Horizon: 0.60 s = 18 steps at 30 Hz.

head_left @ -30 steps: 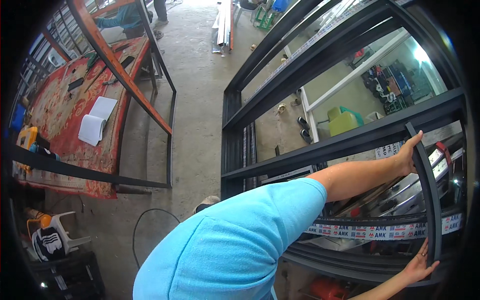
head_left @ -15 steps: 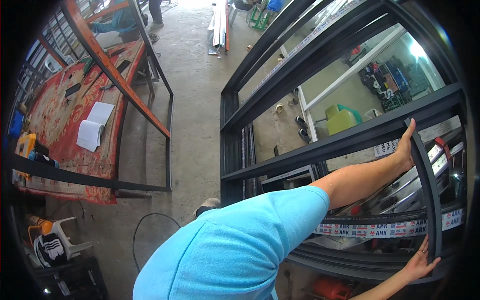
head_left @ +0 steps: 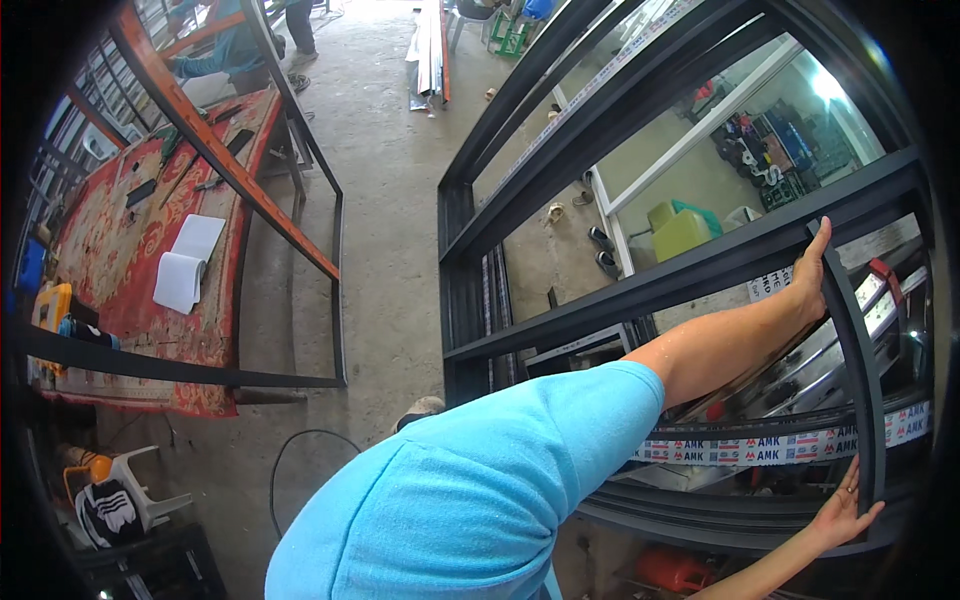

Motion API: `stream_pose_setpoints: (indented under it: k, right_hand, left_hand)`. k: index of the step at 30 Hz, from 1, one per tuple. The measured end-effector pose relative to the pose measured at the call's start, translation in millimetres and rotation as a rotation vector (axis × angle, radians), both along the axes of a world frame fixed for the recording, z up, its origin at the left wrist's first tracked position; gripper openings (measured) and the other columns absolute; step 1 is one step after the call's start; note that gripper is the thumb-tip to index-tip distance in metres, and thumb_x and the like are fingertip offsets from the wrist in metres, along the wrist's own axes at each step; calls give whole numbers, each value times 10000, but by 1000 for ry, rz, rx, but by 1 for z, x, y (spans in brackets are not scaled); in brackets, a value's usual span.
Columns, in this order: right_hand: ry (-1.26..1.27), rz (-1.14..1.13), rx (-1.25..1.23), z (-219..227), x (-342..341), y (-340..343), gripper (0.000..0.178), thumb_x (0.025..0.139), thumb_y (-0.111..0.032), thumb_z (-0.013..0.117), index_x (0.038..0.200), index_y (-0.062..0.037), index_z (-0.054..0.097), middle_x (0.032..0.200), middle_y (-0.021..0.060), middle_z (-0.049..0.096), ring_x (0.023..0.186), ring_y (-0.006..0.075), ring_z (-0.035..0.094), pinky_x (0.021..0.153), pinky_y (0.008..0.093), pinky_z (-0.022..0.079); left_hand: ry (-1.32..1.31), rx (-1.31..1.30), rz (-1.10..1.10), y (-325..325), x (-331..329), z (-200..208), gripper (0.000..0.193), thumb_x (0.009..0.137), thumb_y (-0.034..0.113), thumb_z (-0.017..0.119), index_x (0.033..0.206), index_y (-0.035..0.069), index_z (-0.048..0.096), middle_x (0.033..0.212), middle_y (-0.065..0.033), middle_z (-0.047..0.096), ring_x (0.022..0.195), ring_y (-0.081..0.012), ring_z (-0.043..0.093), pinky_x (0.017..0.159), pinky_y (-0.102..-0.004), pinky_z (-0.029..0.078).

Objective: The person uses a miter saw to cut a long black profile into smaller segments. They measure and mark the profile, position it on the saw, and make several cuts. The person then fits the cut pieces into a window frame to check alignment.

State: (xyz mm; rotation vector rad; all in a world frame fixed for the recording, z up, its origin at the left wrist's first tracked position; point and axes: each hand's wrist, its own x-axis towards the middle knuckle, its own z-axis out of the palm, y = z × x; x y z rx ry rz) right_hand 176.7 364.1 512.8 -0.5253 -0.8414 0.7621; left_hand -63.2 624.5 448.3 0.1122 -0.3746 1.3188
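Observation:
A dark grey metal profile bar (head_left: 855,365) stands across the gap between two rails of a large dark metal frame (head_left: 600,303) on the right. My left hand (head_left: 811,275), at the end of the outstretched blue-sleeved arm, grips the bar near its upper end with the thumb pointing up. Lower down, my right hand (head_left: 838,518) clasps the bar near its other end, fingers on one side and thumb on the other. Some of the left fingers are hidden behind the bar. Printed protective film (head_left: 740,451) runs along a rail beside the right hand.
Left stands a table with a red patterned cloth (head_left: 120,240), an open notebook (head_left: 188,265) and tools. An orange-and-black frame (head_left: 225,165) rises before it. A black cable (head_left: 275,480) lies on the floor. A red cylinder (head_left: 672,568) sits below the frame. Another person (head_left: 225,55) is far left.
Both hands keep their hold on the bar. The view has shifted slightly, and the bar's lower end and the right hand appear a little higher in the picture.

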Motion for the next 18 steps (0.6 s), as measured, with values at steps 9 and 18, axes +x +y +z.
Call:
stream_pose_setpoints:
  k: [9, 18]
  right_hand:
    - [-2, -5, 27, -1, -8, 3, 785, 964, -212, 671, 1477, 199, 243, 1591, 349, 210, 1495, 494, 217, 1257, 616, 249]
    - [-65, -127, 116, -19, -123, -18, 734, 930, -435, 669, 1512, -39, 459, 1507, 285, 460, 1412, 453, 388, 1211, 575, 256]
  left_hand:
    - [50, 101, 0, 5, -5, -12, 1101, 781, 783, 692, 1572, 102, 343, 1588, -174, 406, 1440, -359, 404, 1139, -584, 343]
    - [163, 129, -41, -39, -43, -67, 972, 781, 819, 654, 1419, 94, 533, 1397, -120, 583, 1304, -293, 525, 1107, -479, 387]
